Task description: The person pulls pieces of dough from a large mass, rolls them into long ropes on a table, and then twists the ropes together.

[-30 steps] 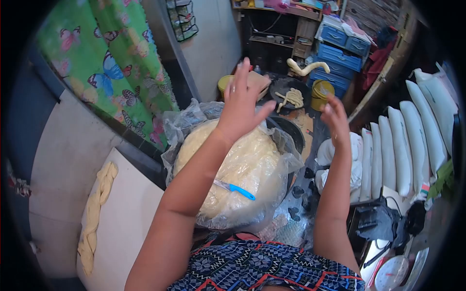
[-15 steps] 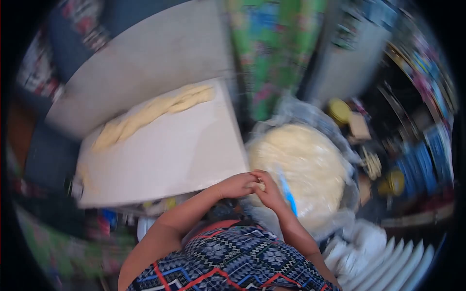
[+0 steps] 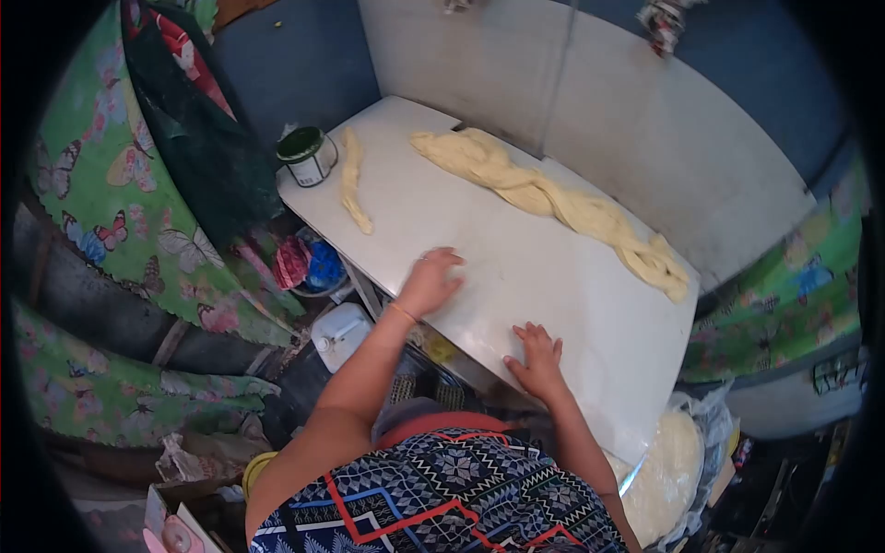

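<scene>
My left hand (image 3: 431, 282) is over the front part of the white tabletop (image 3: 479, 267), its fingers loosely bent and apart, with nothing visible in them. Nearer the table's front edge, my right hand (image 3: 537, 361) has its fingers spread and holds nothing. A long, thick, twisted roll of pale yellow dough (image 3: 553, 205) lies along the back of the table. At the left end rests a short thin strip of the same dough (image 3: 352, 180), beyond my left hand. To the lower right, a big mass of dough (image 3: 666, 479) sits in plastic sheeting, partly hidden by my right arm.
A tub with a dark green lid (image 3: 306, 155) stands at the table's left corner. Below the left edge are a white jug (image 3: 341, 334) and a bucket with colourful bundles (image 3: 309, 264). A grey board (image 3: 645, 120) rises behind the table. Green butterfly cloth (image 3: 120, 184) hangs at left.
The view has turned left, from the big dough mass to the table. My hands, earlier together with a small pale piece between the fingers, are now apart over the tabletop.
</scene>
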